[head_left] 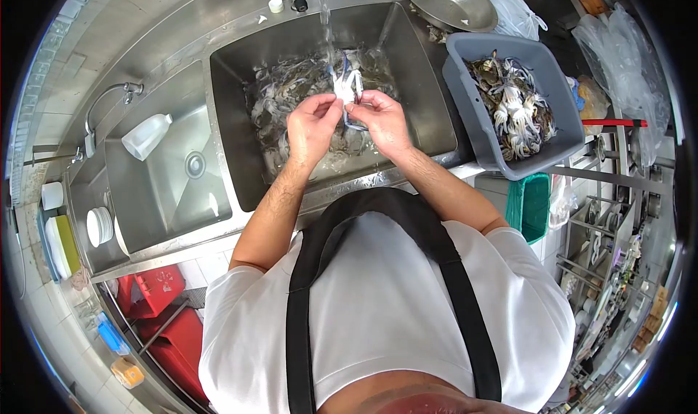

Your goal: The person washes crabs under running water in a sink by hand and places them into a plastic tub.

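Between my two hands, over the right sink basin (pixel 429 116), is a pale crab (pixel 347 85) with bluish legs. My left hand (pixel 314 129) pinches its left side with thumb and fingers. On the other side my right hand (pixel 382 125) grips it the same way. Water from the tap (pixel 299 1) runs down onto the crab. Below my hands, many crabs (pixel 280 94) lie in water in the basin. A grey tub (pixel 483 148) to the right of the sink holds more crabs (pixel 518 108).
A metal bowl (pixel 451 3) and a white plastic bag (pixel 509 10) sit behind the tub. The left basin (pixel 163 196) holds a white jug (pixel 147 136) and stacked white dishes (pixel 99 226). Below the tub is a green-lined bin (pixel 536 207); red bins (pixel 161 290) stand under the sink.
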Demonstrator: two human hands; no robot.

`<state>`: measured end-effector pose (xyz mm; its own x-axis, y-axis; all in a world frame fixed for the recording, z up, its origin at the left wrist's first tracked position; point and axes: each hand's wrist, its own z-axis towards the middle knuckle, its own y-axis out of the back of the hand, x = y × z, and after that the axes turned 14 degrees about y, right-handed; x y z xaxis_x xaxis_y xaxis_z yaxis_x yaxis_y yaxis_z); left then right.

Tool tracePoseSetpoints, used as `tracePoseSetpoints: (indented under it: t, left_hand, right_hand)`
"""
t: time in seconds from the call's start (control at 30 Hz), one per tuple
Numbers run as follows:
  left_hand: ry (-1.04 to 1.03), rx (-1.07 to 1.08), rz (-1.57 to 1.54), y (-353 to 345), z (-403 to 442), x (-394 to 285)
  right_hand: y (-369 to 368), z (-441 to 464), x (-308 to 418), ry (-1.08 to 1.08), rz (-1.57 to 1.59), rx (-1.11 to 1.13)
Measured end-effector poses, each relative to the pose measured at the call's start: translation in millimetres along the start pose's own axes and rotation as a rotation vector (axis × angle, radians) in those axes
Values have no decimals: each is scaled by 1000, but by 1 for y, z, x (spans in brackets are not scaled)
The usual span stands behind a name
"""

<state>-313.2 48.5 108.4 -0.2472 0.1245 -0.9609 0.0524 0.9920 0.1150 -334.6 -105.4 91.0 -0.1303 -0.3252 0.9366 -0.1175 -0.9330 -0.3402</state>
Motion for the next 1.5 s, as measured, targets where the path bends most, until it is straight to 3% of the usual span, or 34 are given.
tracePoseSetpoints:
  t: [0.33,0.4,0.63,0.87,0.93,1.0,1.07,1.27,1.33,1.43,1.5]
  left_hand:
    - [-77,7,43,0,4,5]
    - [-200,-62,192,-2,5,6]
    - [-243,-102,330,-4,7,2]
    - [-24,-182,218,1,16,4]
    - [20,-36,-174,0,25,18]
    - [17,-5,-152,-5,23,23]
    - [90,160,-105,-8,21,18]
    - [178,89,-147,-19,49,39]
    - [320,14,-332,-29,62,41]
    - [462,-116,-518,-50,107,51]
    - [528,-67,-476,-41,146,78]
  right_hand:
    - [3,1,-2,40,13,10]
    - [3,1,-4,57,15,22]
    - [6,4,-13,48,75,23]
    - [3,2,-3,-43,78,-28]
    - [3,4,-2,-87,106,-55]
    - [8,6,-7,-150,127,-54]
    - [10,10,-10,-178,139,-59]
    - [16,28,-21,-230,104,-55]
    - [18,37,-34,-229,88,-65]
    - [16,59,-48,-93,87,-90]
    - [11,69,-43,213,35,-128]
